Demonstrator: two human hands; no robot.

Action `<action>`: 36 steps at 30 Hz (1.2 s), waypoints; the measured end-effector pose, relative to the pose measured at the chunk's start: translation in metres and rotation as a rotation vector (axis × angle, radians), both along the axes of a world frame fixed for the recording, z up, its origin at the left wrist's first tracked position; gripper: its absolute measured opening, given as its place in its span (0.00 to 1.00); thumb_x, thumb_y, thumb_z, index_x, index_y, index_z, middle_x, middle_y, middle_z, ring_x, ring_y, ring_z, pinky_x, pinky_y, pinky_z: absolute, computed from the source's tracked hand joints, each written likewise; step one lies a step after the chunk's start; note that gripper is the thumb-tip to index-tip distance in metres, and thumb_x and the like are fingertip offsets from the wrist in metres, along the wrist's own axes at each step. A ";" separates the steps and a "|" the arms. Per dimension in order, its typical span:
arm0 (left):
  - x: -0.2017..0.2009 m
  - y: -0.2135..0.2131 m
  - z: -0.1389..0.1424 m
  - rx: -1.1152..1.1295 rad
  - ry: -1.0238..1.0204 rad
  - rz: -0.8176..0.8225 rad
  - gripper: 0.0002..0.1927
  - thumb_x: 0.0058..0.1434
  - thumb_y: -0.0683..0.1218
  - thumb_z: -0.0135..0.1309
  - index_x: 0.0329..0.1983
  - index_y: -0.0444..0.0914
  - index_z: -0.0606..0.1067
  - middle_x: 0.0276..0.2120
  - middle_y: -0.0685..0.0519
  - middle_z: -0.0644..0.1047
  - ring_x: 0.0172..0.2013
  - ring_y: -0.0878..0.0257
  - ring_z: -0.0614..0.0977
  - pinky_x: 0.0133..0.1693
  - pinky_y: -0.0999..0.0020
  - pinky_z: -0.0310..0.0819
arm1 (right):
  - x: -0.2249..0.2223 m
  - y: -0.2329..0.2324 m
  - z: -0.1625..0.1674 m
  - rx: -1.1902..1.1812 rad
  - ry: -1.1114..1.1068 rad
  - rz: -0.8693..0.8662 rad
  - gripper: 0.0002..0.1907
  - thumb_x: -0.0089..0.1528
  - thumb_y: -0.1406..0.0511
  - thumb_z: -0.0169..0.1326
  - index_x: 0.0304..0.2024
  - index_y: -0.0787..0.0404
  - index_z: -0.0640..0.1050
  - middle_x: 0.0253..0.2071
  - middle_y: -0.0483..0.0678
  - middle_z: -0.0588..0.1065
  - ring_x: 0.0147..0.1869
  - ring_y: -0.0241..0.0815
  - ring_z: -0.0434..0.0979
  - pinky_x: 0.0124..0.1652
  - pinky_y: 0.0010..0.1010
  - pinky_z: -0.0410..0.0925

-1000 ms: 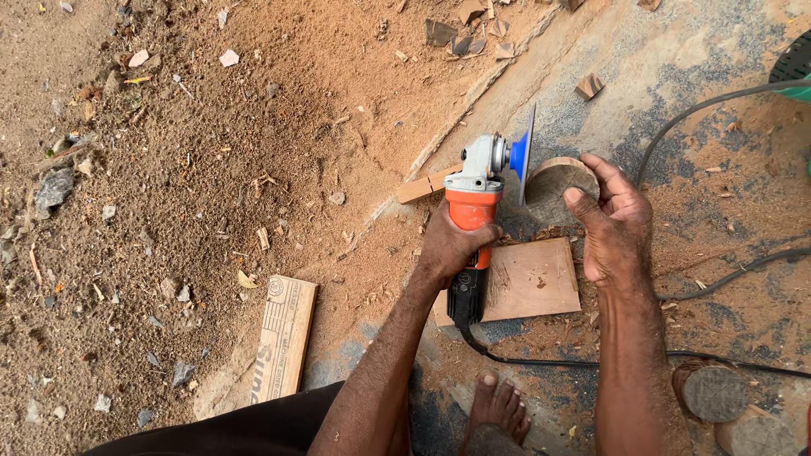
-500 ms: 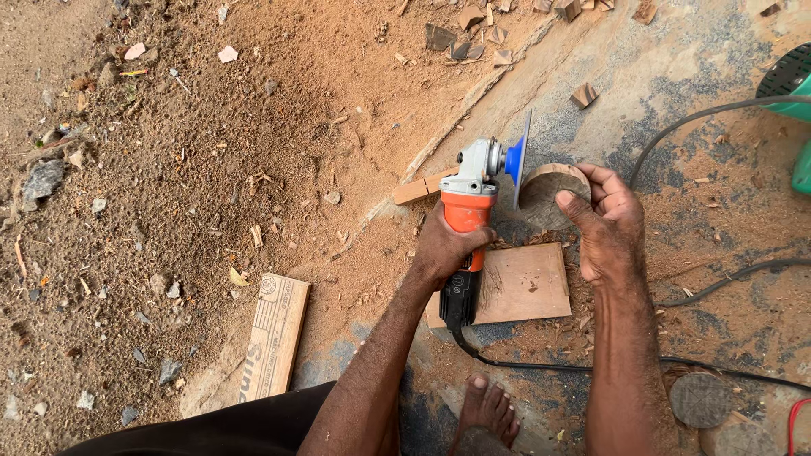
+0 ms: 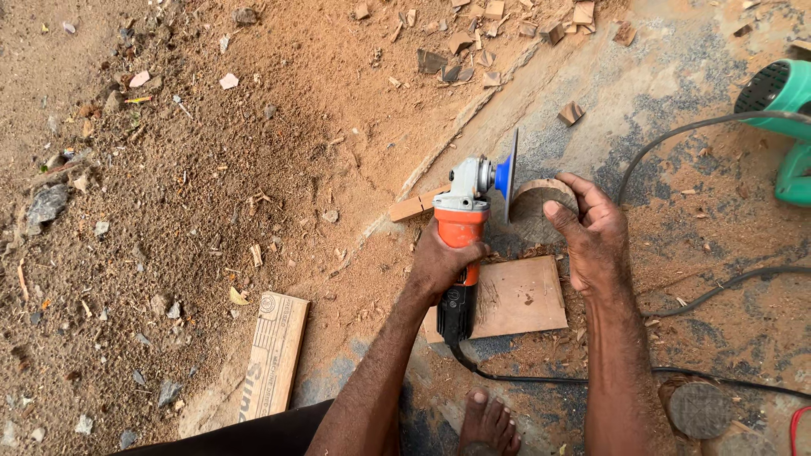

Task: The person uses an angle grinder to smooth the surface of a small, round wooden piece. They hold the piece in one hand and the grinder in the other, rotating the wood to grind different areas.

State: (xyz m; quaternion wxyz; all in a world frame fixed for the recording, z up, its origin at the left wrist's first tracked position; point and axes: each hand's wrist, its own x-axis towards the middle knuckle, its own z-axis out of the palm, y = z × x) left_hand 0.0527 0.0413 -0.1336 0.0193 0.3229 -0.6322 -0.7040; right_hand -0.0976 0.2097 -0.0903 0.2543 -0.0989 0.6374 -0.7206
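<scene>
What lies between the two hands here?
In the head view, the grinder's blue disc stands between the left hand and the right hand.

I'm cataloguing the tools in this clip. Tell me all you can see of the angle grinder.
The angle grinder has an orange body, a grey metal gear head, a black rear end and a blue disc seen edge-on. It lies roughly level, head pointing away from the person, above the ground. The left hand grips its body; a black cord trails from its rear. The disc is at the edge of a round wooden piece.
</scene>
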 end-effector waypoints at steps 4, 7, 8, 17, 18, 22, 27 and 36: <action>0.001 0.001 0.000 0.034 0.011 0.024 0.29 0.45 0.47 0.68 0.50 0.38 0.71 0.37 0.52 0.77 0.37 0.61 0.81 0.42 0.61 0.80 | -0.001 0.001 -0.005 0.071 -0.031 -0.045 0.35 0.56 0.65 0.68 0.61 0.70 0.69 0.52 0.57 0.77 0.57 0.42 0.77 0.59 0.35 0.72; 0.002 0.002 0.000 0.048 0.072 0.034 0.28 0.45 0.46 0.67 0.49 0.38 0.71 0.36 0.53 0.77 0.36 0.62 0.81 0.41 0.62 0.80 | 0.001 0.002 -0.007 0.040 -0.050 -0.061 0.35 0.56 0.65 0.69 0.61 0.70 0.70 0.52 0.56 0.77 0.57 0.42 0.77 0.60 0.34 0.72; 0.002 0.002 0.000 0.052 0.094 0.042 0.27 0.46 0.46 0.66 0.49 0.38 0.71 0.36 0.54 0.77 0.36 0.63 0.80 0.41 0.63 0.80 | 0.002 0.002 -0.007 0.035 -0.052 -0.060 0.34 0.56 0.65 0.69 0.61 0.70 0.70 0.53 0.56 0.77 0.57 0.42 0.77 0.60 0.34 0.72; 0.003 0.004 -0.001 0.088 0.010 0.046 0.24 0.46 0.44 0.66 0.46 0.38 0.71 0.34 0.55 0.77 0.34 0.64 0.80 0.38 0.63 0.80 | 0.002 0.002 -0.006 0.051 -0.062 0.002 0.32 0.58 0.65 0.66 0.62 0.70 0.72 0.54 0.55 0.77 0.58 0.41 0.77 0.60 0.31 0.71; 0.003 0.004 -0.001 0.081 0.020 0.046 0.24 0.46 0.44 0.66 0.46 0.38 0.71 0.34 0.55 0.77 0.34 0.64 0.80 0.39 0.64 0.79 | 0.002 0.001 -0.006 0.046 -0.063 0.010 0.32 0.58 0.65 0.66 0.62 0.71 0.72 0.54 0.55 0.77 0.57 0.41 0.76 0.59 0.31 0.70; 0.003 0.005 -0.002 0.049 0.024 0.044 0.23 0.46 0.44 0.67 0.45 0.37 0.72 0.34 0.55 0.78 0.34 0.65 0.80 0.39 0.65 0.79 | 0.003 0.005 -0.003 0.073 -0.035 0.022 0.29 0.60 0.65 0.65 0.62 0.68 0.74 0.53 0.54 0.78 0.56 0.43 0.78 0.57 0.34 0.72; 0.002 0.006 -0.003 0.090 0.066 0.071 0.23 0.47 0.44 0.67 0.44 0.36 0.72 0.33 0.54 0.77 0.33 0.64 0.79 0.37 0.63 0.78 | 0.012 0.051 0.006 -0.408 -0.407 -0.094 0.29 0.58 0.64 0.69 0.58 0.65 0.72 0.50 0.53 0.78 0.54 0.50 0.79 0.53 0.48 0.75; 0.001 0.007 -0.001 0.102 0.007 0.078 0.25 0.45 0.44 0.67 0.46 0.36 0.71 0.34 0.52 0.78 0.33 0.63 0.80 0.36 0.64 0.79 | 0.037 0.082 -0.020 -0.752 -0.708 -0.162 0.25 0.64 0.63 0.65 0.60 0.67 0.74 0.46 0.56 0.78 0.50 0.52 0.78 0.51 0.44 0.72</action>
